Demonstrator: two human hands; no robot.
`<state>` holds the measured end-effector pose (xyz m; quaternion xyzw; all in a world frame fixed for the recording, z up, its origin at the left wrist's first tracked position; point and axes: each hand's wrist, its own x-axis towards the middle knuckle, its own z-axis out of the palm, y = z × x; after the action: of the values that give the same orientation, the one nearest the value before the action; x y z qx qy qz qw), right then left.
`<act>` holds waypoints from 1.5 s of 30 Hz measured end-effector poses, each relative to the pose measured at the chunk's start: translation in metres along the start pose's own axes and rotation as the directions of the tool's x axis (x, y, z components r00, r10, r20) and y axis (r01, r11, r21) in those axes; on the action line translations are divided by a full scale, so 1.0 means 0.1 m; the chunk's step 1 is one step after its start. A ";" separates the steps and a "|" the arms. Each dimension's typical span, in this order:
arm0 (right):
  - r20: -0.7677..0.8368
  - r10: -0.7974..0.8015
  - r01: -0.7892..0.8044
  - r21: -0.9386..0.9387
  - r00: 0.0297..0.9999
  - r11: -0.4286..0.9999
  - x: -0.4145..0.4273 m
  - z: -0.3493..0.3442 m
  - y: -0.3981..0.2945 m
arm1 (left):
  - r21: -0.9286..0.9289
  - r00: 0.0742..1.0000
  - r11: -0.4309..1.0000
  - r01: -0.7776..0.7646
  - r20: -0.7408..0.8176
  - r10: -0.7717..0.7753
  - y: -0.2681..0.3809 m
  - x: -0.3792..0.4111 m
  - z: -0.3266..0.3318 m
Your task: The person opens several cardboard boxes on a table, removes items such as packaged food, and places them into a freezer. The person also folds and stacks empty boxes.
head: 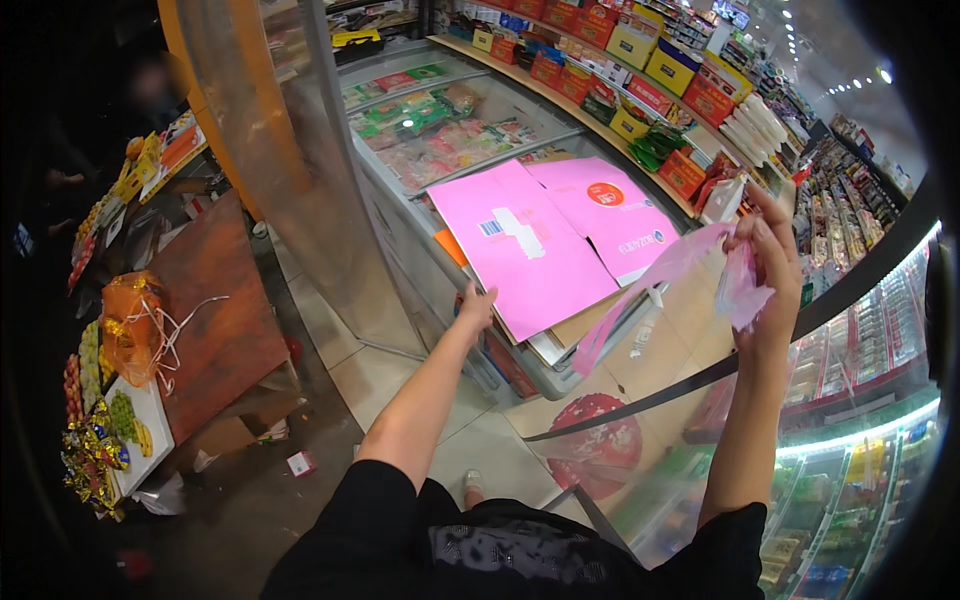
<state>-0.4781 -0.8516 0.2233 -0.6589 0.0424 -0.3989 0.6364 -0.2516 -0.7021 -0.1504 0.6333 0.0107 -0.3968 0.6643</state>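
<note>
My left hand point(477, 309) is at the near left edge of a flattened pink cardboard box point(544, 255), thumb against it; whether the fingers grip it I cannot tell. This sheet lies with brown cardboard point(589, 319) on a glass-topped chest freezer point(457, 139). On the right, my raised right hand point(769, 259) pinches a crumpled pink translucent plastic strip point(675, 259). Its loose end trails down to the left, in front of the freezer's corner. The pink cardboard bears printing, a red round logo and a torn white patch.
Shelves of boxed goods point(645, 60) stand behind the freezer. A hanging clear plastic curtain point(300, 150) is at left, and a glass door point(825, 420) with a dark edge is at right. Further left, an orange mesh bag point(135, 326) lies on a reddish-brown board point(217, 315).
</note>
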 end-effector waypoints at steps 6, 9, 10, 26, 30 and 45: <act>-0.159 -0.301 0.286 -0.109 0.940 0.952 0.74 0.07 0.25 | -0.036 0.946 0.992 0.118 0.308 -0.101 -0.82 -0.67 -0.50; -0.183 -0.385 0.357 -0.168 0.905 0.919 1.00 0.27 0.37 | 0.015 0.931 0.991 0.131 0.343 -0.128 -1.16 -1.14 -1.15; -0.166 -0.390 0.361 -0.179 0.906 0.915 1.09 0.30 0.42 | 0.043 0.935 0.989 0.141 0.323 -0.147 -1.23 -1.30 -1.38; 0.369 0.529 0.190 -0.913 0.764 0.362 -0.21 0.51 3.57 | -0.437 0.850 0.890 0.132 -0.412 -0.329 -3.99 -3.76 -4.66; 0.256 0.558 0.084 -0.945 0.789 0.315 -0.27 0.57 3.77 | -0.537 0.701 0.820 0.199 -0.507 -0.502 -4.23 -4.11 -4.12; 0.675 0.159 0.618 -0.729 0.721 0.294 0.64 0.78 3.81 | -0.406 0.633 0.872 0.273 -0.607 -0.481 -4.42 -3.80 -3.68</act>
<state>-0.2173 -0.8959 -0.0690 -0.9871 -0.0597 -0.1432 0.0384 -0.5710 -0.1424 -0.3950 0.6186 0.4463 -0.2570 0.5934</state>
